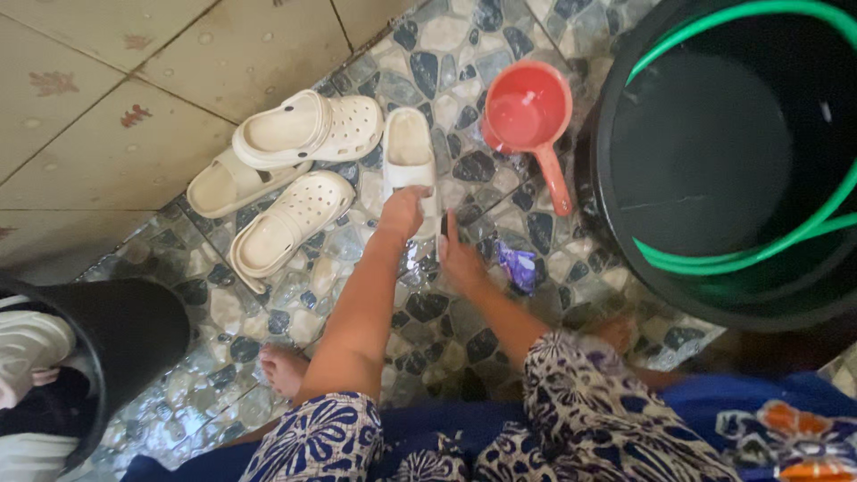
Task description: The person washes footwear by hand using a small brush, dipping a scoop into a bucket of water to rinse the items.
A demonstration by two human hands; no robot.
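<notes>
Cream moulded-foam slide sandal [410,153], sole down on wet pebble-pattern floor [428,308], left of red plastic dipper [528,120]. Left hand [403,211] gripping sandal's near end; right hand [461,259] just beside it, closure not discernible. Probably light, flexible, slippery when wet; best held by firm heel rim.
</notes>
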